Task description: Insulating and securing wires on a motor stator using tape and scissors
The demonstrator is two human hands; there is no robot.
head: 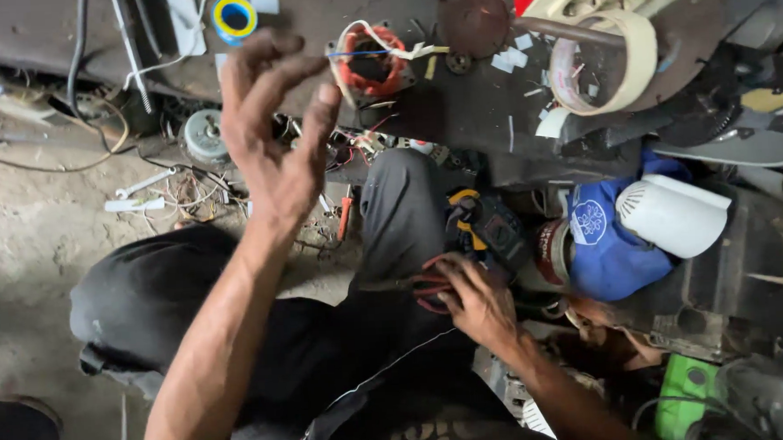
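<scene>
My left hand [273,128] is raised in the air over my knees, fingers apart and slightly curled, holding nothing. My right hand [474,300] rests low by my right thigh, its fingers closed around a bundle of red and black wire leads [428,287]. Just beyond that hand lies a black and yellow multimeter [488,224]. Past my left hand, on the dark metal bench [312,21], sits a motor stator [369,63] wound with orange-red coil wire and white leads.
A roll of cream tape [605,61] and a blue and yellow tape roll [235,16] lie on the bench. A white fan housing [673,212] sits on blue cloth at right. A small round motor [205,136] and loose wires litter the dusty floor. A green object [685,392] is at bottom right.
</scene>
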